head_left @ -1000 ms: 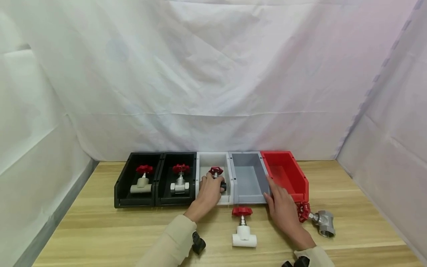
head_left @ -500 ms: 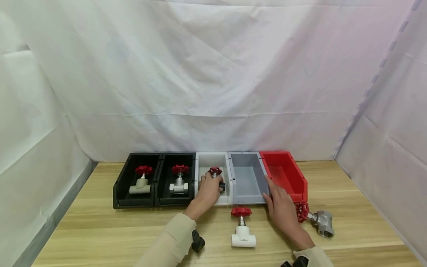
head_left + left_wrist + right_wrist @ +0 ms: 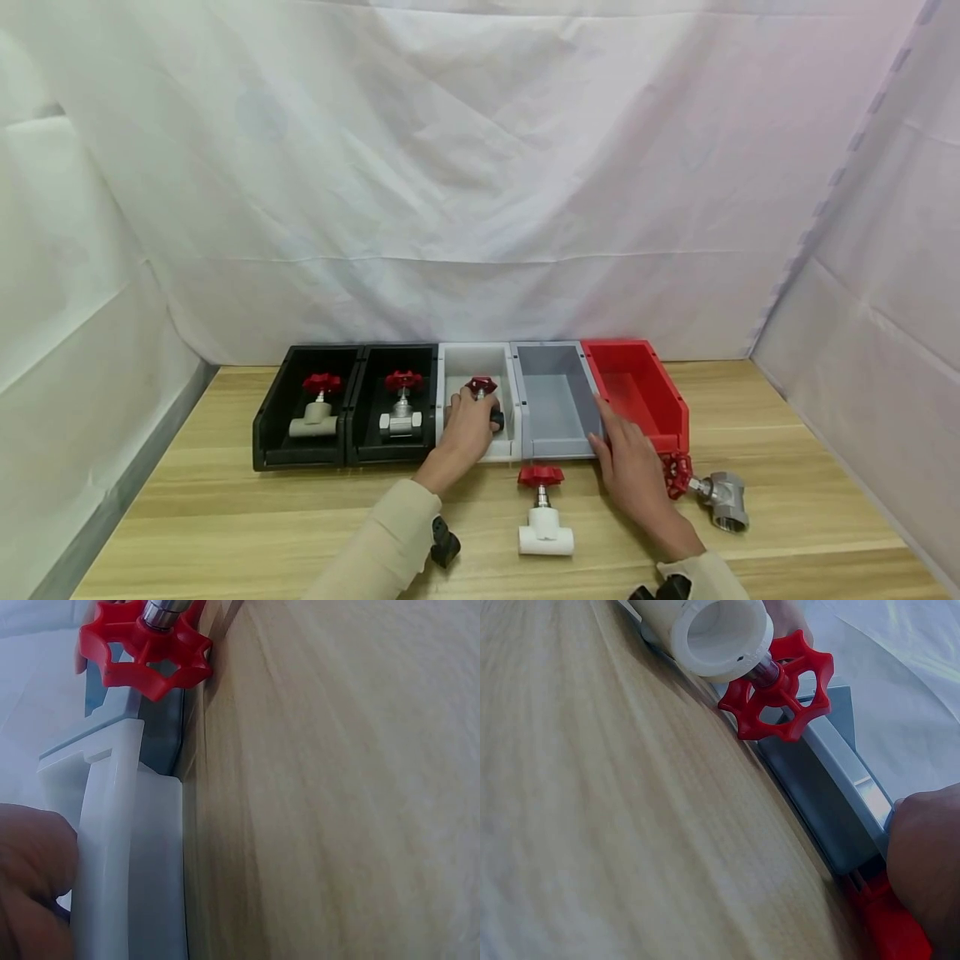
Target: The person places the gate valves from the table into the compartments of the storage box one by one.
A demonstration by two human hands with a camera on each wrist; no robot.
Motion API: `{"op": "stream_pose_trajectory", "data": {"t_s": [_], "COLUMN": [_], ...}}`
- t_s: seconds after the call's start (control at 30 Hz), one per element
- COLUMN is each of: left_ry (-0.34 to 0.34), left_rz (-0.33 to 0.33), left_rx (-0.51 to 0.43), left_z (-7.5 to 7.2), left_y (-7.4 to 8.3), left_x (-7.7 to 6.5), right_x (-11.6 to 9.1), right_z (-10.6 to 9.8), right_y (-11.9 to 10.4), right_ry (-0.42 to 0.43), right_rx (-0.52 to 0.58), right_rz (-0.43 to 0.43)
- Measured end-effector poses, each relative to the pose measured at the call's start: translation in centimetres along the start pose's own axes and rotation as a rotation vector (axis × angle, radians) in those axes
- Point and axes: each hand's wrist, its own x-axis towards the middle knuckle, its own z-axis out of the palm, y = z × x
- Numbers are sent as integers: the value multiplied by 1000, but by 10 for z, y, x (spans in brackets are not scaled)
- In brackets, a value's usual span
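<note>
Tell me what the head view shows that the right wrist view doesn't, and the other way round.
Only the head view shows the black valve held by the left hand, the beige valve in the leftmost black bin, and the silver valve lying right of the right hand.

Only the right wrist view looks into the hollow pipe end of the white valve.

Both show that white valve with its red handwheel, the gray bin, the red bin and the right hand.

Behind the pale wood-grained table hangs a creased white back sheet, pinkish toward the table's right; a left sheet and grey strip flank its left, 1 right sheet its right.
</note>
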Motion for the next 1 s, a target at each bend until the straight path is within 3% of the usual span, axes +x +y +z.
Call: {"op": "stream_pose_trajectory", "data": {"t_s": [0.63, 0.83, 1.0], "left_ry": [33, 62, 119], "left_rz": [-11, 4, 53], "left_rx": [-24, 65, 107], "left_z": [-1, -1, -8], "left_y": [1, 6, 11], "left_x": [-1, -6, -14], "right_x": [1, 0, 0], "right_z": [-1, -1, 0], "right_y": [-1, -1, -1], "right_ry": [-6, 12, 25], "right_rx": [-4, -5, 1], "right_rz": [4, -12, -17]}}
